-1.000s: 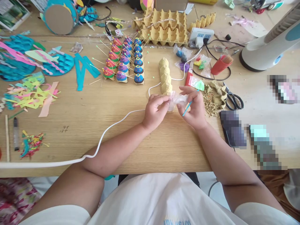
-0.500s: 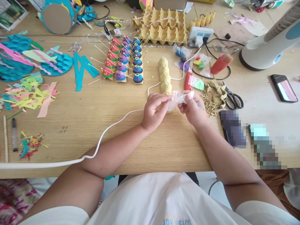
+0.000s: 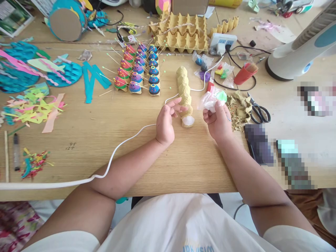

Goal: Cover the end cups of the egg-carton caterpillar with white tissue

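Observation:
A strip of egg carton cups [image 3: 184, 89] lies lengthwise in front of me, with a flattened white lump [image 3: 188, 121] on its nearest cup. My left hand [image 3: 168, 122] is beside the strip's left side, fingers spread and holding nothing; whether the fingertips touch the cups I cannot tell. To the right of the strip, my right hand [image 3: 219, 119] pinches a clear plastic bag [image 3: 207, 100] with white material in it. A thin blue stick end shows by that hand. Behind the bag lies a packet of light green clay [image 3: 222, 96].
Three rows of painted carton caterpillars [image 3: 136, 70] with pins stand beyond my left hand. Scissors [image 3: 259, 110], torn carton scraps [image 3: 240, 105] and a red cup [image 3: 245, 73] lie to the right. A white cable [image 3: 115, 150] crosses my left forearm. Egg trays [image 3: 181, 33] are at the back.
My hands have moved apart. The left has let go of the bag and opened; the right has carried the bag rightward. The white lump on the nearest cup is now uncovered.

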`<state>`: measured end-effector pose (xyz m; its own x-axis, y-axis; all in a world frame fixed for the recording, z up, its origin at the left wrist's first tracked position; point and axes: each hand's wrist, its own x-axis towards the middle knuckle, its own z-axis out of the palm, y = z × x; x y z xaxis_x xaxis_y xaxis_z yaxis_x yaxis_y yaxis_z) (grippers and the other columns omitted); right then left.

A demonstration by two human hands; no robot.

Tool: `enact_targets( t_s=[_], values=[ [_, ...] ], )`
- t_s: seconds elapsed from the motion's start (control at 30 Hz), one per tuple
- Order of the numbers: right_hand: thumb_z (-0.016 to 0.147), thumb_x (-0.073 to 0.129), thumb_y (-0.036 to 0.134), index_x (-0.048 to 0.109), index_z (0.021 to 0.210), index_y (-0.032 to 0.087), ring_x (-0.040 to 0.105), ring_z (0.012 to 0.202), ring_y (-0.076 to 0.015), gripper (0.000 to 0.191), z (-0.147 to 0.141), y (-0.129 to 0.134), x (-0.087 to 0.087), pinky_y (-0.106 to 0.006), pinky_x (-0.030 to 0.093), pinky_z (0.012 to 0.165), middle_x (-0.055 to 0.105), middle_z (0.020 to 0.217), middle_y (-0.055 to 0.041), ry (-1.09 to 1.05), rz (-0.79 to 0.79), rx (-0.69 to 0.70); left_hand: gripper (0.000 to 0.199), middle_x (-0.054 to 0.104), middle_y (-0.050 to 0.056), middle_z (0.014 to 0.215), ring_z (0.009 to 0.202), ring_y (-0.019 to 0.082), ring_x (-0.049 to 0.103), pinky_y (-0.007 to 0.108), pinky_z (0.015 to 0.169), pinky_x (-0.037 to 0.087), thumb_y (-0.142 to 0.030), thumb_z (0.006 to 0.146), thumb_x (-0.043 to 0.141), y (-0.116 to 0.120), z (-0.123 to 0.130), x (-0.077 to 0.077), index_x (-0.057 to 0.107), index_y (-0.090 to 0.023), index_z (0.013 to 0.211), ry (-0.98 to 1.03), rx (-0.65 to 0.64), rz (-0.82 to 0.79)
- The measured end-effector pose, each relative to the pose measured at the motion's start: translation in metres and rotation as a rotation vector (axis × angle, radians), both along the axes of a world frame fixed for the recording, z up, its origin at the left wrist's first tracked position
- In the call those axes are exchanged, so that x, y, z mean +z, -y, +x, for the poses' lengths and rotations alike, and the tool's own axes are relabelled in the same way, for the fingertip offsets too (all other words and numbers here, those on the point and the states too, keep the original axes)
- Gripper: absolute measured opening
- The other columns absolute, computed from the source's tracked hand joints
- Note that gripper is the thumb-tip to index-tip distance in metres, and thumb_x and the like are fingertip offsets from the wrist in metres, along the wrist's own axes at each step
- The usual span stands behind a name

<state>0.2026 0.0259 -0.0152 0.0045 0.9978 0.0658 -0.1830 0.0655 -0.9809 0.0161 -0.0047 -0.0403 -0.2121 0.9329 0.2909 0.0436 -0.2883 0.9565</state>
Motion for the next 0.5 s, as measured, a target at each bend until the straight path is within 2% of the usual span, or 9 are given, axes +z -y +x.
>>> enact_targets(
  t_s=[0.07,0.1,0.17,0.27,0.37,0.43,0.47,0.5],
  values=[
    [0.083,0.078,0.075,0.066,0.101,0.031,0.068,0.072,-0.0155,0.049,0.002,-0.002,0.0,-0.03,0.052,0.056,0.077,0.092,-0.0009,-0.006,0.019,0.014,0.062,0.084,0.009,0.113,0.112,0.023,0.078,0.041,0.089,0.058,-0.07,0.111,0.026,0.001,0.002,0.004,0.063,-0.028,0.138,0.048,-0.007,0.02],
    [0.084,0.077,0.075,0.067,0.104,0.031,0.07,0.077,-0.0169,0.049,0.003,-0.004,-0.001,-0.031,0.055,0.06,0.079,0.099,-0.002,0.006,0.03,0.021,0.056,0.085,0.008,0.112,0.108,0.022,0.079,0.041,0.088,0.058,-0.07,0.109,0.039,0.002,0.004,0.007,0.063,-0.029,0.138,0.061,0.0,0.033],
    [0.088,0.066,0.081,0.068,0.109,0.032,0.075,0.09,-0.0209,0.054,0.008,-0.008,-0.002,-0.035,0.06,0.068,0.081,0.109,-0.0048,0.053,0.051,0.025,0.051,0.085,0.006,0.106,0.101,0.02,0.079,0.038,0.089,0.059,-0.069,0.103,0.059,0.005,0.006,0.012,0.065,-0.029,0.135,0.062,0.012,0.049],
    [0.093,0.038,0.092,0.068,0.115,0.031,0.077,0.112,-0.0275,0.072,0.018,-0.015,-0.003,-0.042,0.065,0.081,0.08,0.123,-0.0097,0.115,0.085,0.003,0.048,0.085,0.005,0.096,0.086,0.017,0.078,0.035,0.083,0.061,-0.069,0.101,0.064,0.012,0.011,0.02,0.072,-0.026,0.122,0.055,-0.031,0.053],
    [0.095,0.022,0.094,0.066,0.129,0.033,0.073,0.132,-0.0317,0.083,0.025,-0.016,0.002,-0.05,0.065,0.093,0.072,0.144,-0.0115,0.195,0.144,-0.021,0.05,0.085,0.006,0.095,0.081,0.016,0.078,0.035,0.079,0.063,-0.069,0.104,0.058,0.021,0.016,0.028,0.074,-0.025,0.12,0.054,-0.09,0.017],
    [0.096,0.016,0.094,0.061,0.14,0.037,0.069,0.14,-0.0332,0.084,0.023,-0.01,0.007,-0.054,0.063,0.098,0.066,0.153,-0.0112,0.263,0.196,-0.038,0.054,0.086,0.009,0.108,0.099,0.02,0.082,0.037,0.087,0.065,-0.068,0.109,0.047,0.025,0.024,0.032,0.072,-0.026,0.13,0.044,-0.161,-0.011],
    [0.097,0.015,0.092,0.058,0.145,0.04,0.067,0.142,-0.0336,0.082,0.02,-0.005,0.009,-0.056,0.063,0.099,0.065,0.155,-0.0112,0.302,0.23,-0.048,0.056,0.084,0.011,0.124,0.117,0.022,0.08,0.04,0.097,0.065,-0.068,0.11,0.044,0.025,0.03,0.034,0.068,-0.027,0.139,0.036,-0.211,-0.006],
    [0.1,0.012,0.088,0.054,0.15,0.042,0.066,0.144,-0.0335,0.08,0.015,0.001,0.01,-0.057,0.062,0.1,0.065,0.155,-0.0116,0.34,0.274,-0.06,0.059,0.078,0.012,0.142,0.138,0.024,0.072,0.044,0.111,0.062,-0.068,0.111,0.041,0.025,0.037,0.036,0.063,-0.028,0.147,0.019,-0.255,0.008]
  ],
)
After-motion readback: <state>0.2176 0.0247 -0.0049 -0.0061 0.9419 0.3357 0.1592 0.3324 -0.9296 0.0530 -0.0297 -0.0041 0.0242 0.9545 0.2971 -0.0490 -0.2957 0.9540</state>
